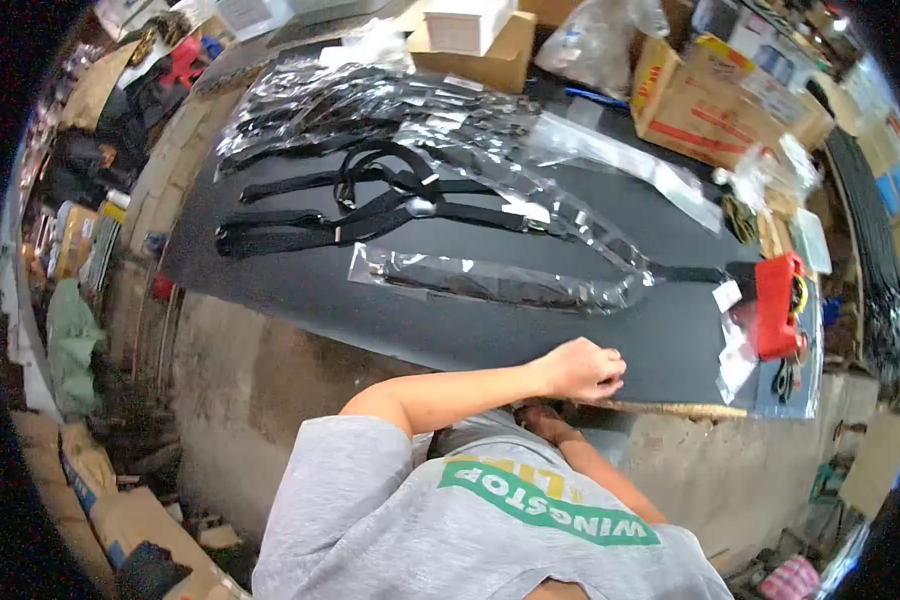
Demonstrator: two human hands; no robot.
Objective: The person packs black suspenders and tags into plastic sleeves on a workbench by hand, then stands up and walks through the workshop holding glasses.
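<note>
My left hand (582, 370) is closed, fingers curled, over the near edge of the dark table (450, 335). Whatever it may hold is hidden. Lower down, close to my lap and below the table edge, is my right hand (542, 422), in shadow with its fingers hard to see. Just beyond my left hand lies a clear plastic bag (500, 283) with a folded black strap inside. Black elastic straps, apparently suspenders (420, 208), are spread behind it with metal clips. A pile of similar bagged straps (360, 105) covers the table's far left part.
A red tape dispenser (778, 305) and scissors (785, 380) sit at the table's right end. Clear plastic sleeves (625, 165) lie farther back. A printed cardboard box (710, 105) and a box with white cards (470, 45) stand along the far side.
</note>
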